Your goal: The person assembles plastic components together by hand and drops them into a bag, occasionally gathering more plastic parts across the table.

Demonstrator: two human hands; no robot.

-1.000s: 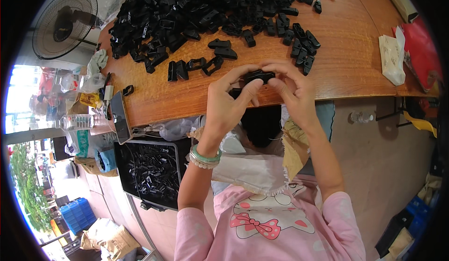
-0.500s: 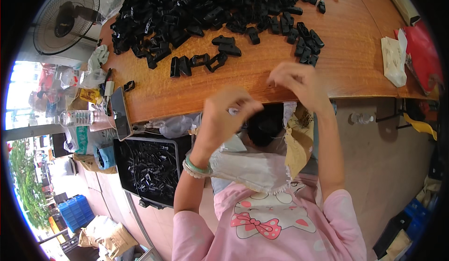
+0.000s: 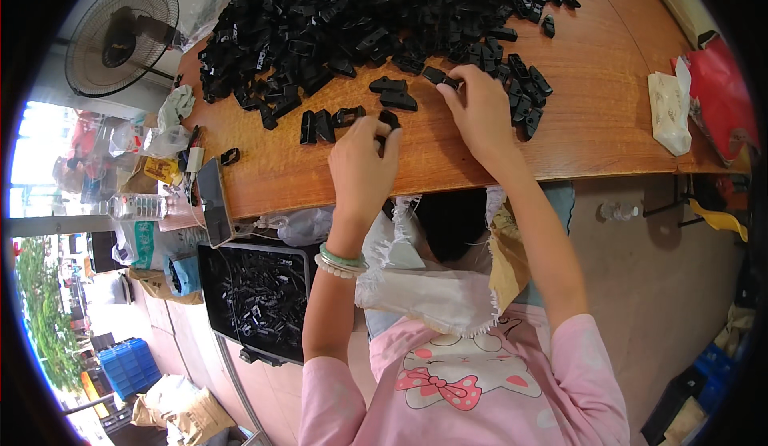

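L hand (image 3: 360,162), back up over the near part of the brown wood-grain counter (image 3: 600,94), has its grip clenched on a small black plastic piece (image 3: 390,118); most of that pc is hidden, so can't say if it's off the surface. R hand (image 3: 482,110) reaches farther out, its grip pinching an elongated black plastic part (image 3: 438,76) btwn thumb & fingers, at the near edge of a big heap of black plastic parts (image 3: 336,22). The 2 hands are apart

Btwn the hands, a bit beyond the L one, lie 2 black wedge-shaped pieces (image 3: 398,100), side by side. Just L of the L hand: 3 loose black clip-like pieces (image 3: 325,126) in a rough row. R of the R hand, a cluster of similar black pieces (image 3: 528,98) sits nr the heap. Far L on the counter, a small black plastic ring (image 3: 230,156), w/ a dark flat slab-like device (image 3: 214,202) by the edge. At the R end, a beige paper-like pack (image 3: 668,114) next to a shiny red bag (image 3: 714,98). Below, L side, a black rectangular tray (image 3: 308,278) holds many small black parts (image 3: 258,294). Upper L, a black wire-caged fan (image 3: 122,38)
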